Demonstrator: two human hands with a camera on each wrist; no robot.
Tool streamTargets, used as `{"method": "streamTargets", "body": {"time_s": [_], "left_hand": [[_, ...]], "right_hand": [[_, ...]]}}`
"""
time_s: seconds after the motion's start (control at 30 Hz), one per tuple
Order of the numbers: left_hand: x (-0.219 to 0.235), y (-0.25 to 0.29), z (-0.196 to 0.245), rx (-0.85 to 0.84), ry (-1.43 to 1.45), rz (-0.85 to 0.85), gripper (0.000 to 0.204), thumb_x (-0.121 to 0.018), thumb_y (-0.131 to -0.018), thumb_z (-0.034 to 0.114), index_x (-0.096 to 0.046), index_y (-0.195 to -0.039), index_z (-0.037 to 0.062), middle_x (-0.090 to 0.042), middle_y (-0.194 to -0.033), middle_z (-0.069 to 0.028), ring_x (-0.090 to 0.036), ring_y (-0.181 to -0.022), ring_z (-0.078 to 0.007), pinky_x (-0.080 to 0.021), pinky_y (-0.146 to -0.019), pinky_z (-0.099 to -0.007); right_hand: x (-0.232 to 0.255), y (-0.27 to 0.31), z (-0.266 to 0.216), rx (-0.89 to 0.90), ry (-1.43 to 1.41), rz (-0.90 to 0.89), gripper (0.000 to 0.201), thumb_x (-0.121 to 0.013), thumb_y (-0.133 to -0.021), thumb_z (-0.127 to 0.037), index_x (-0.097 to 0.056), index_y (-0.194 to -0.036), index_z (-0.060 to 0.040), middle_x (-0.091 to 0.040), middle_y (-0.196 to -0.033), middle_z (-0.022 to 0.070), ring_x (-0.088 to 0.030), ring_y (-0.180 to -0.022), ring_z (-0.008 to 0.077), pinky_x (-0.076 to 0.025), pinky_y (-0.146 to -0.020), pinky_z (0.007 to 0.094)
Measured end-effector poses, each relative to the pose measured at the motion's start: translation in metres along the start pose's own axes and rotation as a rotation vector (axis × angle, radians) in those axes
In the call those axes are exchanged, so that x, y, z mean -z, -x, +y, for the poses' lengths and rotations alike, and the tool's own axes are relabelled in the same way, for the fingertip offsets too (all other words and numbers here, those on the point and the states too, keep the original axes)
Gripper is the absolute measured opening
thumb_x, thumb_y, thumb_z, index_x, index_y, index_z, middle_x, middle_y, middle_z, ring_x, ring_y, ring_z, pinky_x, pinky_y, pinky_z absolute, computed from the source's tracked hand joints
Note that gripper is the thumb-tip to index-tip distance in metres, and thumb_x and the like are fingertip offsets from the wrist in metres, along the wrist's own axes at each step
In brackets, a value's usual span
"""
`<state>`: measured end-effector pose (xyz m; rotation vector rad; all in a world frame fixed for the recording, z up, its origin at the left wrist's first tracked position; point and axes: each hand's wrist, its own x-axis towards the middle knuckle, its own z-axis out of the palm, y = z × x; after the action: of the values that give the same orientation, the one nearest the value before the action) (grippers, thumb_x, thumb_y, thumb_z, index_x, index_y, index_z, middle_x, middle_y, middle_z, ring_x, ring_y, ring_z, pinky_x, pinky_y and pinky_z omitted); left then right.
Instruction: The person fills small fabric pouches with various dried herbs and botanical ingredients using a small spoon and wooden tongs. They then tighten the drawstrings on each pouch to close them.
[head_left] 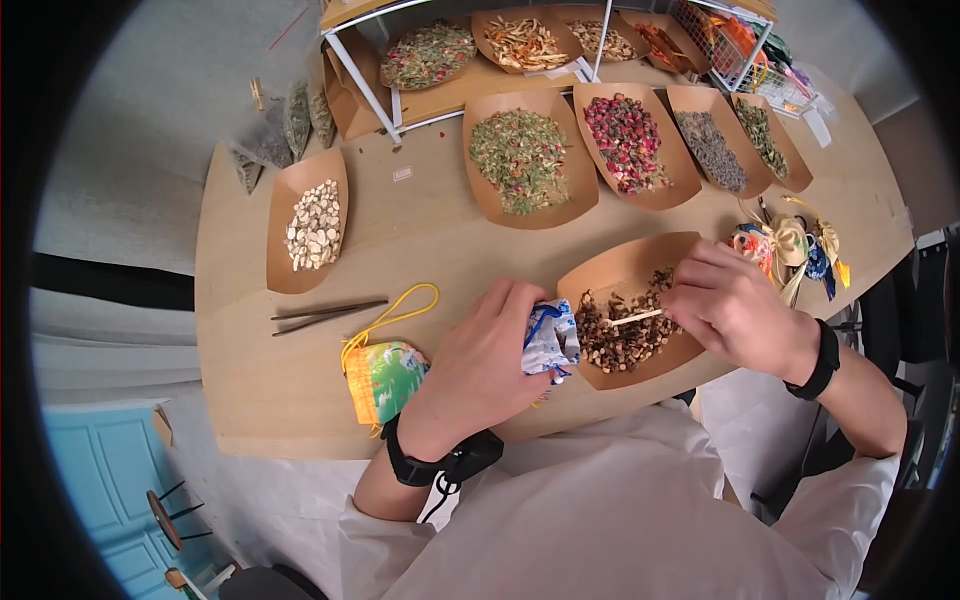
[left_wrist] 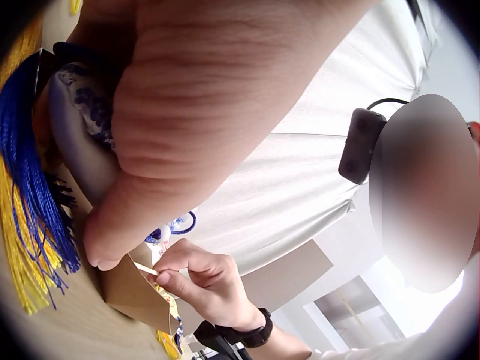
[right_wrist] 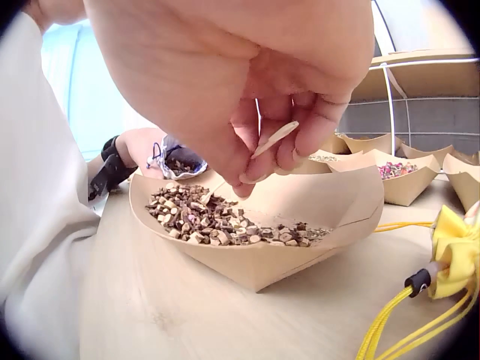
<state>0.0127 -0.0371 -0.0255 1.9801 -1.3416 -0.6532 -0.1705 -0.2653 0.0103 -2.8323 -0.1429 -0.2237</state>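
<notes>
The left hand [head_left: 478, 365] grips a small blue-and-white pouch [head_left: 551, 340], its mouth open toward the right; in the right wrist view dark bits show inside the pouch [right_wrist: 182, 161]. Just right of the pouch is a brown paper tray [head_left: 602, 272] of dark and pale chopped pieces [right_wrist: 217, 225]. Over that tray the right hand [head_left: 728, 305] pinches a thin pale stick-like tool [head_left: 637, 317], whose far end is down at the pieces. The left wrist view shows the left hand [left_wrist: 202, 97] close up, the pouch [left_wrist: 79, 142] partly hidden behind it, and the right hand [left_wrist: 206, 281] beyond.
Left of the left hand lie a green-and-yellow pouch [head_left: 388, 380] and dark tweezers [head_left: 328, 316]. A tray of pale slices [head_left: 275, 255] stands farther left. Several herb and flower trays, one with rosebuds [head_left: 625, 140], line the back below a shelf [head_left: 440, 112]. Small pouches [head_left: 790, 242] lie right.
</notes>
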Motion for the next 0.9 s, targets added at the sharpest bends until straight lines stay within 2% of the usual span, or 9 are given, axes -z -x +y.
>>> {"method": "streamTargets", "body": {"time_s": [0.23,0.4,0.63,0.73,0.8,0.9], "left_hand": [[-0.001,0.000,-0.001,0.001,0.002,0.002,0.054,-0.082,-0.074,0.014,-0.054,-0.119,0.0044,-0.060,-0.114,-0.0153,-0.061,-0.109,-0.0384,-0.049,-0.090,-0.0438],[-0.001,0.000,-0.001,0.000,-0.006,0.000,0.055,-0.082,-0.074,0.014,-0.054,-0.120,0.0044,-0.059,-0.115,-0.0151,-0.060,-0.109,-0.0385,-0.049,-0.090,-0.0442],[0.000,0.000,0.001,-0.011,-0.009,0.003,0.055,-0.082,-0.074,0.015,-0.054,-0.120,0.0041,-0.059,-0.114,-0.0152,-0.060,-0.108,-0.0387,-0.049,-0.089,-0.0445],[0.000,0.000,0.000,-0.018,-0.008,0.008,0.054,-0.082,-0.074,0.015,-0.054,-0.119,0.0037,-0.060,-0.114,-0.0156,-0.060,-0.108,-0.0388,-0.049,-0.089,-0.0445],[0.000,0.000,0.000,-0.023,-0.008,0.014,0.054,-0.082,-0.074,0.015,-0.054,-0.119,0.0034,-0.060,-0.113,-0.0160,-0.061,-0.107,-0.0389,-0.049,-0.088,-0.0442],[-0.001,0.000,-0.001,-0.028,0.010,0.014,0.054,-0.082,-0.075,0.015,-0.054,-0.119,0.0033,-0.060,-0.113,-0.0161,-0.061,-0.107,-0.0388,-0.049,-0.088,-0.0439]], "right_hand": [[0.001,-0.001,0.002,-0.085,-0.178,-0.036,0.009,-0.075,-0.077,0.000,-0.067,-0.082,-0.0033,-0.059,-0.082,0.0083,-0.057,-0.084,0.0312,-0.049,-0.076,0.0422],[0.003,0.000,0.007,-0.130,-0.300,-0.030,0.008,-0.072,-0.080,0.003,-0.069,-0.084,-0.0024,-0.058,-0.077,0.0090,-0.057,-0.082,0.0304,-0.047,-0.072,0.0420],[0.021,-0.002,0.006,-0.176,-0.305,-0.037,0.009,-0.073,-0.080,0.005,-0.070,-0.086,-0.0001,-0.062,-0.080,0.0102,-0.056,-0.082,0.0309,-0.046,-0.073,0.0398],[0.026,-0.014,-0.004,-0.135,-0.253,-0.023,0.007,-0.071,-0.079,0.004,-0.069,-0.084,-0.0014,-0.058,-0.076,0.0088,-0.056,-0.080,0.0291,-0.046,-0.070,0.0410],[0.025,-0.022,-0.015,0.021,-0.184,0.064,0.008,-0.070,-0.077,0.002,-0.066,-0.080,-0.0029,-0.056,-0.075,0.0084,-0.054,-0.078,0.0289,-0.045,-0.069,0.0403],[0.030,-0.025,-0.027,0.096,-0.078,0.027,0.009,-0.076,-0.078,-0.002,-0.069,-0.084,-0.0035,-0.060,-0.080,0.0073,-0.056,-0.080,0.0289,-0.045,-0.071,0.0401]]}}
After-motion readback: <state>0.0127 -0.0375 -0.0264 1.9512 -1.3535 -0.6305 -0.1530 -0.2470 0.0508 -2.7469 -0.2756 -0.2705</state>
